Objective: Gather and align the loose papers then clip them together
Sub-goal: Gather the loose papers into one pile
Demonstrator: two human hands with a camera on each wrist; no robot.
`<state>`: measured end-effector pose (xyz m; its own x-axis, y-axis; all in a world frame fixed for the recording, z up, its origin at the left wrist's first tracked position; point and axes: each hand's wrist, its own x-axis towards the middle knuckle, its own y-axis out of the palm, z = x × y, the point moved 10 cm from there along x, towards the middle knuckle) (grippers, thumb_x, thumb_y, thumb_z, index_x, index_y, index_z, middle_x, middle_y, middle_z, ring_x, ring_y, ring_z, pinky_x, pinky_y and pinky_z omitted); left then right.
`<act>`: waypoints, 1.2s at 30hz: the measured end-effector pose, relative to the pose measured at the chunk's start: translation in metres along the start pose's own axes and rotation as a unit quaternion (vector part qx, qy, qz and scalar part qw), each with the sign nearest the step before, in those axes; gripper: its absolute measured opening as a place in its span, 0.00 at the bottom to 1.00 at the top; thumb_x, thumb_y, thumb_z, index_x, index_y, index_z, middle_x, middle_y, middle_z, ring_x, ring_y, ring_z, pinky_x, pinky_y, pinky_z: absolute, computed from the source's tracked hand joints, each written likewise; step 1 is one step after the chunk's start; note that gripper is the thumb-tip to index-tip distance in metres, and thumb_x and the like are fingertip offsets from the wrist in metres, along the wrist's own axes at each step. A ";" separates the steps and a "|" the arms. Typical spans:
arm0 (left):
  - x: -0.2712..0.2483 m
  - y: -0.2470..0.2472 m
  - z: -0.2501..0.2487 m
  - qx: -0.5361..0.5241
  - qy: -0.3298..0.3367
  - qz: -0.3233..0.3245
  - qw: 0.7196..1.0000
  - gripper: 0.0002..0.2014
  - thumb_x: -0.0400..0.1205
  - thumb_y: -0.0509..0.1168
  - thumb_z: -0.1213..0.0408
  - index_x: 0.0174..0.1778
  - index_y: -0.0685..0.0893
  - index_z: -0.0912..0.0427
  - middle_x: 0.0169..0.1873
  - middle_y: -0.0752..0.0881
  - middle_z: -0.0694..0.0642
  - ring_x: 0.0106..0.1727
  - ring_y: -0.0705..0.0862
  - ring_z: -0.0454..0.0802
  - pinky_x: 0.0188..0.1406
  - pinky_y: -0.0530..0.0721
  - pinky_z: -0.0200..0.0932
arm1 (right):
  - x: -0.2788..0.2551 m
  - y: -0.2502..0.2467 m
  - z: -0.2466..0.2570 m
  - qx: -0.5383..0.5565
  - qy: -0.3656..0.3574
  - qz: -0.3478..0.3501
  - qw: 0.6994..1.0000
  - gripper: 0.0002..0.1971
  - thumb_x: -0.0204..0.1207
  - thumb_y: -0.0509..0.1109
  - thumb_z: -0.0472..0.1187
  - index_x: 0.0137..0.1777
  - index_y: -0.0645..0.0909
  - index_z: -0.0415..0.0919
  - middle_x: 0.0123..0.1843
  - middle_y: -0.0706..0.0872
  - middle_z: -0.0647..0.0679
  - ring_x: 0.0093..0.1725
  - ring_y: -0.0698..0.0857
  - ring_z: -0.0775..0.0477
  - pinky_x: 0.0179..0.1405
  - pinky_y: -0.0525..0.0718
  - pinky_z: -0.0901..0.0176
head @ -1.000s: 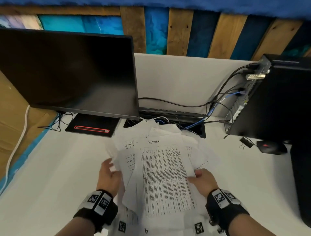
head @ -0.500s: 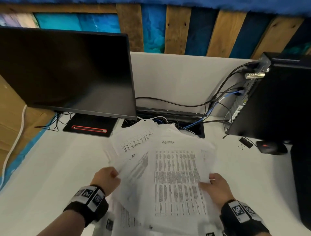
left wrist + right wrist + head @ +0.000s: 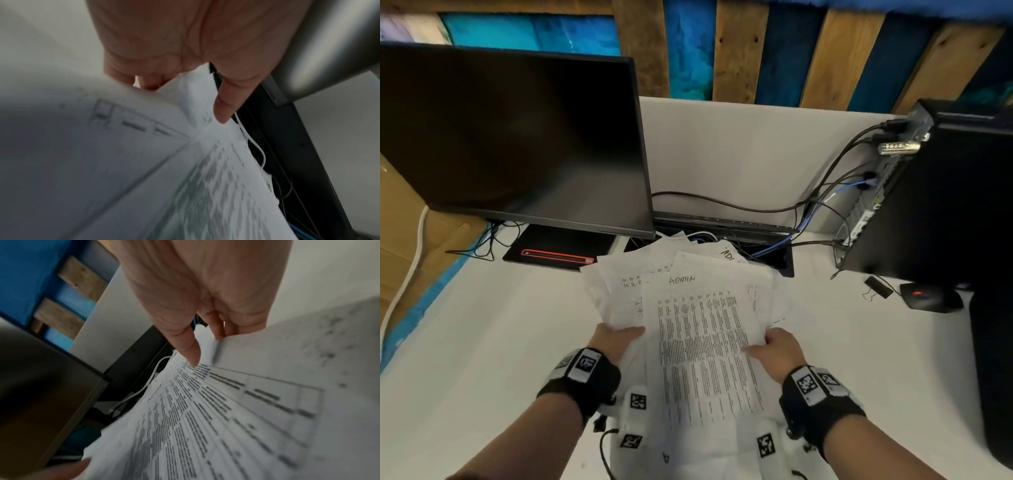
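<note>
Both hands hold the loose papers [image 3: 705,342] between them, lifted above the white desk [image 3: 482,342] in front of the person. The left hand [image 3: 613,342] grips the left edge of the sheaf: in the left wrist view its thumb [image 3: 224,105] lies on top of a printed sheet while the fingers [image 3: 148,81] curl underneath. The right hand [image 3: 777,349] grips the right edge the same way; the right wrist view shows its thumb [image 3: 189,352] pressed on the top page and its fingers [image 3: 218,327] tucked under the edge. The sheets are not squared up: they fan out beyond the hands, corners sticking out at different angles, and the top page carries dense columns of print with a handwritten word at its head. Just past the far end of the papers lies a cable slot [image 3: 774,260] in the desk with blue and black leads. Beyond the left hand stands a dark monitor [image 3: 517,137] on its base. To the right of the right hand, well apart from it, a black binder clip [image 3: 878,286] lies on the desk, just beside a black mouse [image 3: 928,298] and in front of a black computer tower [image 3: 945,192].
</note>
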<state>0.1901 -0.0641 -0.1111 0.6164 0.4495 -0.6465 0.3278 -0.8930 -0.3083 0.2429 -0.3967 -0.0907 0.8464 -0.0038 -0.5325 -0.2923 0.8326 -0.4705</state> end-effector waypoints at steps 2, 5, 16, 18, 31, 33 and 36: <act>-0.007 0.014 -0.005 0.062 0.025 0.012 0.998 0.30 0.65 0.77 0.66 0.60 0.78 0.74 0.49 0.87 0.67 0.52 0.86 0.65 0.52 0.84 0.52 | 0.001 0.008 0.003 0.018 0.003 0.019 1.000 0.15 0.69 0.75 0.39 0.56 0.84 0.36 0.52 0.89 0.44 0.53 0.87 0.43 0.50 0.84 0.55; -0.022 0.021 0.000 0.113 0.077 0.004 0.991 0.19 0.69 0.73 0.74 0.55 0.77 0.70 0.49 0.86 0.62 0.52 0.84 0.60 0.51 0.82 0.50 | -0.007 0.001 0.000 0.055 0.010 0.028 0.998 0.16 0.69 0.75 0.37 0.57 0.85 0.33 0.53 0.90 0.41 0.52 0.88 0.41 0.58 0.85 0.46; -0.091 0.013 0.010 -0.122 0.145 0.068 0.980 0.24 0.55 0.78 0.70 0.49 0.86 0.63 0.37 0.93 0.61 0.43 0.87 0.62 0.48 0.85 0.61 | -0.041 -0.017 -0.055 0.319 0.123 0.049 0.938 0.11 0.72 0.75 0.38 0.46 0.77 0.33 0.43 0.81 0.38 0.40 0.79 0.43 0.43 0.77 0.51; -0.100 0.015 0.002 -0.163 0.141 0.097 0.972 0.23 0.58 0.77 0.76 0.50 0.86 0.67 0.40 0.92 0.65 0.42 0.89 0.61 0.46 0.86 0.56 | -0.049 -0.013 -0.053 0.342 0.122 0.085 0.928 0.24 0.66 0.80 0.49 0.53 0.81 0.29 0.43 0.83 0.38 0.36 0.81 0.42 0.41 0.76 0.54; -0.146 0.000 -0.117 -0.028 0.305 0.071 0.949 0.23 0.56 0.80 0.42 0.32 0.83 0.57 0.29 0.89 0.46 0.32 0.85 0.44 0.33 0.81 0.34 | -0.091 -0.102 0.079 0.193 -0.090 -0.076 0.974 0.32 0.67 0.78 0.54 0.11 0.63 0.46 0.12 0.63 0.48 0.13 0.63 0.47 0.25 0.68 0.59; -0.161 -0.003 -0.148 -0.070 0.360 0.067 0.928 0.13 0.69 0.77 0.62 0.46 0.84 0.47 0.40 0.91 0.35 0.41 0.88 0.29 0.43 0.82 0.31 | -0.108 -0.119 0.111 0.183 -0.148 -0.103 0.966 0.28 0.66 0.77 0.55 0.24 0.81 0.26 0.21 0.80 0.28 0.22 0.79 0.32 0.37 0.83 0.50; -0.183 -0.005 -0.182 -0.128 0.398 0.079 0.905 0.17 0.74 0.72 0.70 0.58 0.83 0.53 0.48 0.91 0.44 0.51 0.87 0.32 0.47 0.85 0.27 | -0.132 -0.132 0.135 0.178 -0.171 -0.119 0.962 0.32 0.53 0.77 0.61 0.29 0.80 0.26 0.26 0.81 0.30 0.28 0.81 0.35 0.42 0.85 0.47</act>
<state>0.2058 -0.1378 0.1361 0.9568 0.2820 0.0701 0.2839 -0.9587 -0.0179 0.2301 -0.4309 0.1365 0.9850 -0.0871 -0.1490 0.0483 0.9679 -0.2468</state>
